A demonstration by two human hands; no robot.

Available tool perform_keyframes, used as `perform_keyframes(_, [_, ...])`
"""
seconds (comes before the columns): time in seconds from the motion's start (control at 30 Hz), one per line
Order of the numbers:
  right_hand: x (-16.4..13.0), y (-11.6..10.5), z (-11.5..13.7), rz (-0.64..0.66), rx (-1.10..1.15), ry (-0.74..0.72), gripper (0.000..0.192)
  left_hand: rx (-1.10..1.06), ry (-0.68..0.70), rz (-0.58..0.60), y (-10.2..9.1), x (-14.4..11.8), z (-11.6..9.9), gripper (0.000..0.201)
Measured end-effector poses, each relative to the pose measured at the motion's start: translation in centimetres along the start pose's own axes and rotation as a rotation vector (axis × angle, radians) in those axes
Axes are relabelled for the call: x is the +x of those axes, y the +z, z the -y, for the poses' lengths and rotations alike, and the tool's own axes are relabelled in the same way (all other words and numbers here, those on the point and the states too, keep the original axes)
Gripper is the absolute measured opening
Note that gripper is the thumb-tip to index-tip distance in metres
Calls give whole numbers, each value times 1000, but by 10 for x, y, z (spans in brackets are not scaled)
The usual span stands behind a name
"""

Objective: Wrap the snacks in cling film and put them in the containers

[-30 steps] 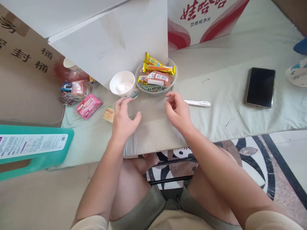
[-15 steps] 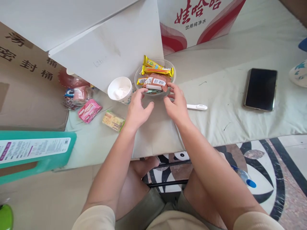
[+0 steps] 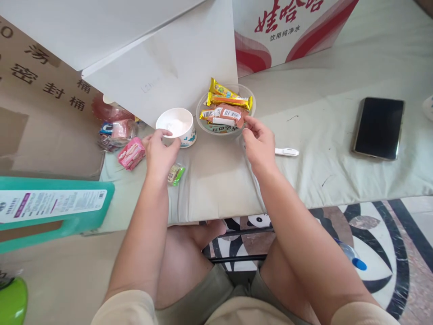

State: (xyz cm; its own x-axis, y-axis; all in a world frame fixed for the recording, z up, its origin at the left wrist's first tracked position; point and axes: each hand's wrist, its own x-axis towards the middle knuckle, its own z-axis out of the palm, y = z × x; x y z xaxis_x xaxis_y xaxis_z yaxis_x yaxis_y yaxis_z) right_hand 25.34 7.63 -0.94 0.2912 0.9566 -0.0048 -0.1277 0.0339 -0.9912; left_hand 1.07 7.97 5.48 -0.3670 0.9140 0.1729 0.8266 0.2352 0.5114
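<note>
I see a pale cloth-covered table (image 3: 321,135) over patterned floor. My left hand (image 3: 158,155), fingers curled, touches the white paper cup (image 3: 176,124) just left of the clear snack bowl (image 3: 250,97). My right hand (image 3: 259,142), loosely open, holds nothing, fingertips at the bowl's near-right rim.

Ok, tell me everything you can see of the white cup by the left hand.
The cup is a small white paper-looking cup, upright on the pale cloth, with a blue-green print low on its outer wall. Its mouth is open, and something white lies inside; what it is cannot be told. The left hand has fingertips at its near rim. The clear snack bowl stands close on its right, and a white board leans just behind it.
</note>
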Motion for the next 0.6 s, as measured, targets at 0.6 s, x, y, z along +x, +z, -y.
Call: perform_keyframes(0.6, [1,-34,29,-337,209,142,21,-525,256,348,76,-40,-104,21])
